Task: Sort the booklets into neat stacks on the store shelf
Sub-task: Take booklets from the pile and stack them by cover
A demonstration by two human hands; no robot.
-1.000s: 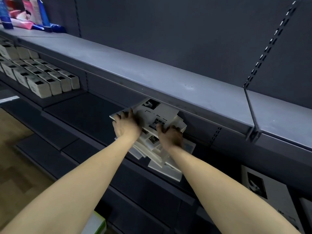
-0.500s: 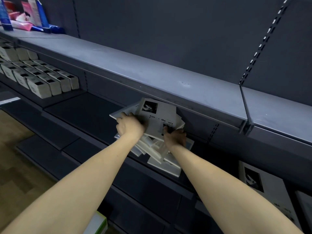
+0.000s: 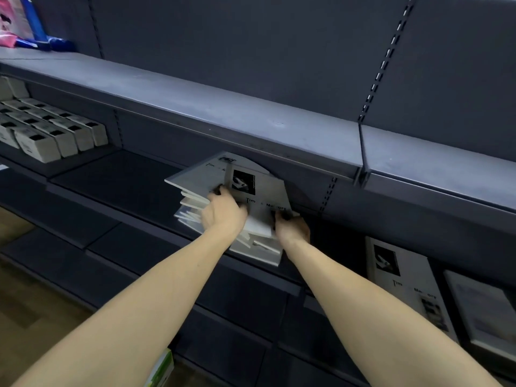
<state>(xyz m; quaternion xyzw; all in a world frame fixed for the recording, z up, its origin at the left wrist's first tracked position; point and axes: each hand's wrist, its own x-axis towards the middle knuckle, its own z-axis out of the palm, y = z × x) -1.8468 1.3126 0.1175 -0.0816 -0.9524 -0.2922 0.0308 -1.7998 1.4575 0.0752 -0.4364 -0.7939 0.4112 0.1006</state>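
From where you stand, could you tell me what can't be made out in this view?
- Top booklet title: middle letters unreadable, blurred.
- Lower booklets in the pile: covers hidden by those above and both hands.
- Left hand fingers: tips blurred.
- Pink packages: cut off by the frame edge.

Your booklets (image 3: 257, 196) look like paper, covers pale grey-white and matt, with a dull sheen where light catches the top one; page edges show as thin white layers. The shelf (image 3: 117, 180) under them reads as painted metal, dark blue-grey, matt and smooth. The upper shelf (image 3: 223, 110) has the same finish, faintly scuffed and dusty-looking. The small boxes (image 3: 53, 129) at your left look like matt white card. The floor (image 3: 16, 275) looks like wood, brown, low sheen. Far-left packets (image 3: 16, 26) appear glossy.
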